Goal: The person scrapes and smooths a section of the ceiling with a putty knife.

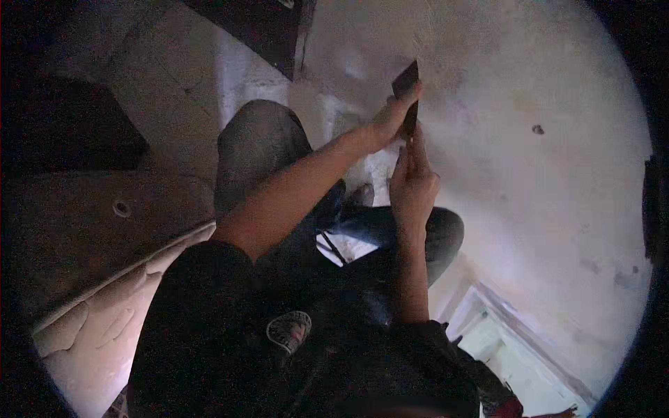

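Note:
My left hand [391, 124] is closed around a dark, flat, straight-edged thing [405, 79], held in front of the pale wall. Its kind is too dark to make out. The upper part of the thing sticks out above the fingers, and a narrow dark length runs down past them. Just below, my right hand [416, 188] has its fingers pressed together and pointing up, with the tips at the lower end of the same dark thing. Whether those fingers grip it or only touch it is hard to see.
My bent knees [261, 132] are below my arms. A pale wall [543, 188] with a small dark spot [538, 129] rises on the right. To the left are a brown surface bearing a ring [122, 208] and a quilted pale cushion [104, 320]. A light frame [516, 348] is at lower right.

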The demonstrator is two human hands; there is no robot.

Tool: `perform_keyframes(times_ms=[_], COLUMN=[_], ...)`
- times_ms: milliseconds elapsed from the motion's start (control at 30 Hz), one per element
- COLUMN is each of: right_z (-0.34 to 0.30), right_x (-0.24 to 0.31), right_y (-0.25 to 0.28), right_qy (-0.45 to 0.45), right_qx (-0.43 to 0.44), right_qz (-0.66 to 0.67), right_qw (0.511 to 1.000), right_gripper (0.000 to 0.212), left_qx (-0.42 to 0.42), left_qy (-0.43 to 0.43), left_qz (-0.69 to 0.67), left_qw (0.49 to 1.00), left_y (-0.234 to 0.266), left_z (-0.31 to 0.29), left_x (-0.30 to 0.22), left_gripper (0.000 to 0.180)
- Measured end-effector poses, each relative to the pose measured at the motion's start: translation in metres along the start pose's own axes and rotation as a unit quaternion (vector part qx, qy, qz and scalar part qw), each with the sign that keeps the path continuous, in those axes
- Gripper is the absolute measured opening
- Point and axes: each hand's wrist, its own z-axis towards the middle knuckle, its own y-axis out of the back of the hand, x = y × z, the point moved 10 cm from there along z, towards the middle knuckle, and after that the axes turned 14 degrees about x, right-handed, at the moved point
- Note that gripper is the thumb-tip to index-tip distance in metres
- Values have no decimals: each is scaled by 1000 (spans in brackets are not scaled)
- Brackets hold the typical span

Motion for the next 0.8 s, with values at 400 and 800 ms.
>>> perform_keyframes(times_ms=[400, 800], right_z=[5, 10], right_x=[13, 4], right_y=[7, 2], right_qy=[55, -66], right_qx=[-7, 59], right_qz=[18, 32], right_qw=[998, 996], right_gripper=[54, 43], left_qx=[-47, 31], left_qy=[48, 66], left_qz=[-47, -20], left_qw=[997, 997], left_y=[-5, -16], left_z=[-13, -9], left_x=[-15, -13], left_gripper=[60, 78])
